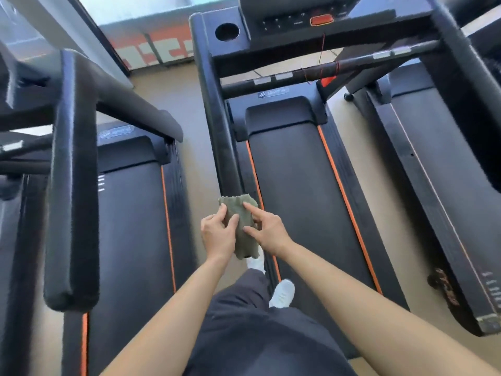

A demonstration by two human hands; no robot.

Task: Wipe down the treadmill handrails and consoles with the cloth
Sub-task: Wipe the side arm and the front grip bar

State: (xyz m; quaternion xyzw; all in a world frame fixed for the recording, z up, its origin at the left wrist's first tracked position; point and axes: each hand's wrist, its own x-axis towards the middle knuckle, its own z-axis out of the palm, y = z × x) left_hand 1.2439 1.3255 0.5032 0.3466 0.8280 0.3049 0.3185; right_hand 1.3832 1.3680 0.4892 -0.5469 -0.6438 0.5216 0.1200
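Observation:
A grey-green cloth [242,223] is draped over the near end of the middle treadmill's left handrail [217,109]. My left hand [218,232] grips the cloth from the left, fingers curled onto it. My right hand [267,229] pinches its right side with index finger and thumb. The handrail runs up to the console [298,20] with an orange button and a round cup holder [227,32]. A crossbar [325,69] spans below the console.
A thick black handrail [73,185] of the left treadmill stands close at the left. The middle treadmill's belt [301,202] lies ahead, with my white shoes [282,293] at its near edge. A third treadmill [439,185] sits at the right.

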